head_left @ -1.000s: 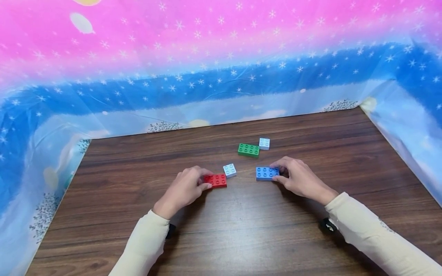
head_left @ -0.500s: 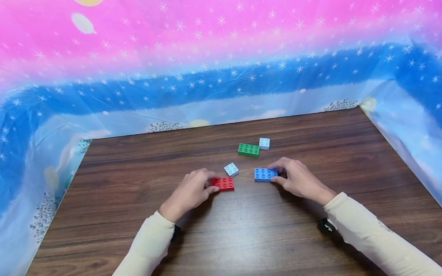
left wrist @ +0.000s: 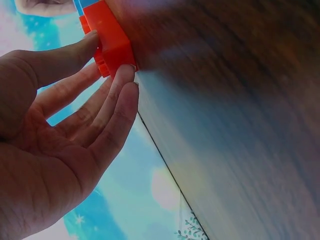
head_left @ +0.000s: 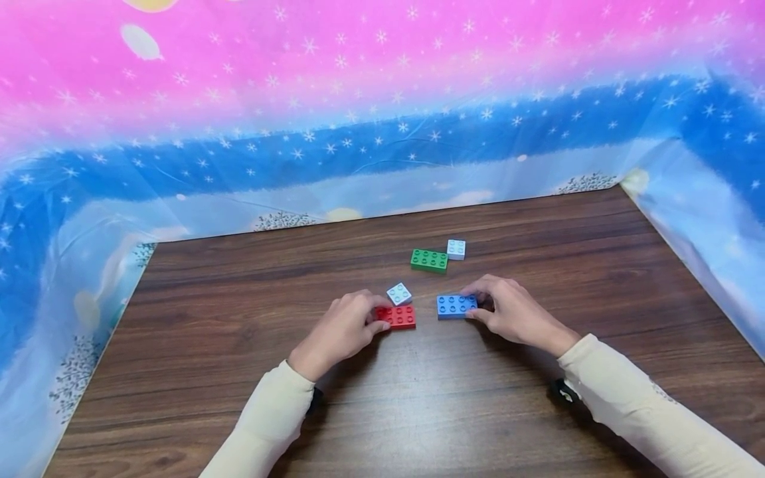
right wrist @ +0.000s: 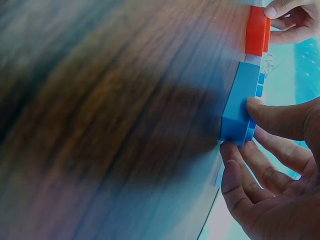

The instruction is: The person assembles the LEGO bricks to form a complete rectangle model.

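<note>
Left hand (head_left: 340,326): drawn narrow, thumb and fingers pinching the left end of a red rectangular plastic brick (head_left: 403,317) with studs on top.
Right hand (head_left: 510,309): also narrow, thumb and fingers pinching the right end of a blue rectangular plastic brick (head_left: 455,306), likewise studded.
Held bricks: both studs up, low over the dark brown wood-grain bench (head_left: 370,411), their free ends facing each other across a small gap (whether the undersides touch the wood is hard to tell).
Near white brick: a small square white plastic brick (head_left: 398,293) with four studs, turned at an angle just behind the red one; contact between them cannot be told.
Far pair: a green rectangular plastic brick (head_left: 429,261) with eight studs, and a second square white plastic brick (head_left: 456,249) just beside its right end.
Arms: long cream fabric sleeves (head_left: 263,415).
Backdrop: pink-and-blue snowflake cloth (head_left: 382,143) behind the bench.
</note>
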A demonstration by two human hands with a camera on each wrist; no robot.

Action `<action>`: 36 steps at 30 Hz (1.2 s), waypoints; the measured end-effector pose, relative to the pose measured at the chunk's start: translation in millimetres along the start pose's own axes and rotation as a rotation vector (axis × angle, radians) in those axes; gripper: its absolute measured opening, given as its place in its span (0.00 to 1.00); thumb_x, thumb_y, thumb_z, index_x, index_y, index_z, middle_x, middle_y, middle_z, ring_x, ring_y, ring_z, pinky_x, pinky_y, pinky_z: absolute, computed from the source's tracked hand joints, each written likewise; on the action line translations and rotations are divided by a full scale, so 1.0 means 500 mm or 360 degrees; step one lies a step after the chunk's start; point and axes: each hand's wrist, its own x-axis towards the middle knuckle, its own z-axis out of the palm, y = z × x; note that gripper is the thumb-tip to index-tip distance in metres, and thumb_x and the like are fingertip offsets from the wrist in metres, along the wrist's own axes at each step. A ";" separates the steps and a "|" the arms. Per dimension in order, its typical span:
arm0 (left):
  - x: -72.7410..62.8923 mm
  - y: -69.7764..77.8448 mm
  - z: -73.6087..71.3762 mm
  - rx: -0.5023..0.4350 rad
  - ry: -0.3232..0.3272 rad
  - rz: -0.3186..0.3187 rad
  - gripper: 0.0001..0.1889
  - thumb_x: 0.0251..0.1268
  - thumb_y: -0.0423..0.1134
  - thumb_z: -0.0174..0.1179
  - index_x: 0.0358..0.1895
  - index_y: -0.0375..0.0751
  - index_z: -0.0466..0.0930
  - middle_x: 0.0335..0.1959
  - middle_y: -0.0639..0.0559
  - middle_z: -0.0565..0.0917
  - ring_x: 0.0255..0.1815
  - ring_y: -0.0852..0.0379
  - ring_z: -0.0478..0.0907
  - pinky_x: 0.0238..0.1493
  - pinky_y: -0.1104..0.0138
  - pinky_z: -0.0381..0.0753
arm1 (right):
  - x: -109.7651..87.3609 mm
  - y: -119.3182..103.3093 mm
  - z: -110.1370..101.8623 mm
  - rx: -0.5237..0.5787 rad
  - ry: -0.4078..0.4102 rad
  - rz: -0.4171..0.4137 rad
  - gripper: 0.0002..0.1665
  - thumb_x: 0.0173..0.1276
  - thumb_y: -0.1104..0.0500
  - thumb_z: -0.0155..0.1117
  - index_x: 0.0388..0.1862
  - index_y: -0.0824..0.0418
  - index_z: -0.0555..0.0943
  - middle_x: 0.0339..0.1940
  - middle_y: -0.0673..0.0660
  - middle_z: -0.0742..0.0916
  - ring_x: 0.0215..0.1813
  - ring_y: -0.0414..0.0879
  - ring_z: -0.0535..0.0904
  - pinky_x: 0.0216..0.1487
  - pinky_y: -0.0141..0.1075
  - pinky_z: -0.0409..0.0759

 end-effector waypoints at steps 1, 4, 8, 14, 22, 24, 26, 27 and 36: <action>0.001 0.001 0.000 0.0000 -0.0002 0.0000 0.14 0.65 0.36 0.70 0.53 0.40 0.87 0.40 0.49 0.83 0.30 0.59 0.74 0.35 0.63 0.78 | 0.000 0.000 0.000 0.0002 0.0000 -0.0007 0.18 0.65 0.66 0.74 0.53 0.65 0.86 0.44 0.55 0.86 0.41 0.45 0.80 0.40 0.41 0.77; 0.005 0.002 0.001 0.0003 -0.0015 0.0001 0.15 0.66 0.36 0.70 0.54 0.40 0.87 0.41 0.50 0.83 0.30 0.59 0.74 0.35 0.64 0.78 | 0.001 -0.002 -0.001 0.0007 -0.0005 -0.0011 0.18 0.65 0.66 0.74 0.53 0.65 0.86 0.43 0.55 0.86 0.40 0.45 0.80 0.41 0.41 0.77; 0.010 0.004 0.002 0.0003 -0.0031 -0.0002 0.15 0.66 0.36 0.69 0.55 0.40 0.86 0.41 0.50 0.83 0.30 0.59 0.74 0.34 0.64 0.77 | 0.001 -0.004 -0.001 0.0012 -0.0017 -0.0001 0.18 0.65 0.66 0.74 0.54 0.65 0.86 0.43 0.55 0.86 0.40 0.45 0.80 0.41 0.41 0.77; 0.015 0.005 0.003 0.0008 -0.0031 0.0007 0.16 0.66 0.36 0.69 0.55 0.39 0.86 0.41 0.49 0.83 0.30 0.58 0.74 0.32 0.65 0.76 | 0.001 -0.006 0.001 0.0019 -0.0043 0.0011 0.18 0.65 0.66 0.73 0.54 0.64 0.86 0.44 0.56 0.86 0.40 0.45 0.79 0.41 0.41 0.77; 0.020 0.011 0.005 -0.0005 -0.0019 0.0022 0.17 0.66 0.35 0.70 0.57 0.38 0.86 0.42 0.48 0.82 0.31 0.57 0.74 0.34 0.64 0.76 | 0.003 -0.010 0.001 0.0018 -0.0063 0.0036 0.18 0.66 0.65 0.72 0.55 0.64 0.86 0.45 0.56 0.86 0.40 0.46 0.78 0.41 0.41 0.76; 0.021 0.012 0.006 -0.0005 -0.0019 0.0026 0.17 0.66 0.35 0.69 0.57 0.38 0.85 0.43 0.48 0.83 0.31 0.57 0.74 0.35 0.63 0.76 | 0.003 -0.011 0.001 0.0014 -0.0068 0.0043 0.18 0.66 0.65 0.72 0.55 0.64 0.85 0.45 0.56 0.86 0.40 0.46 0.78 0.41 0.41 0.76; 0.021 0.012 0.006 -0.0006 -0.0016 0.0029 0.17 0.66 0.35 0.69 0.57 0.38 0.85 0.43 0.48 0.83 0.32 0.57 0.74 0.35 0.63 0.76 | 0.004 -0.011 0.003 0.0010 -0.0069 0.0046 0.18 0.66 0.65 0.72 0.56 0.64 0.86 0.45 0.56 0.86 0.40 0.46 0.78 0.41 0.41 0.76; 0.021 0.013 0.007 -0.0007 -0.0014 0.0031 0.17 0.66 0.35 0.69 0.57 0.38 0.85 0.43 0.48 0.83 0.31 0.57 0.74 0.35 0.63 0.76 | 0.004 -0.011 0.004 0.0011 -0.0067 0.0041 0.18 0.66 0.65 0.72 0.55 0.64 0.86 0.45 0.56 0.86 0.40 0.46 0.78 0.41 0.41 0.76; 0.026 0.013 0.012 0.0011 0.0003 0.0071 0.17 0.66 0.35 0.69 0.57 0.37 0.85 0.41 0.48 0.82 0.30 0.57 0.72 0.33 0.64 0.75 | 0.008 -0.012 0.009 0.0031 -0.0043 0.0002 0.18 0.65 0.66 0.73 0.54 0.64 0.86 0.44 0.55 0.86 0.40 0.45 0.78 0.41 0.41 0.76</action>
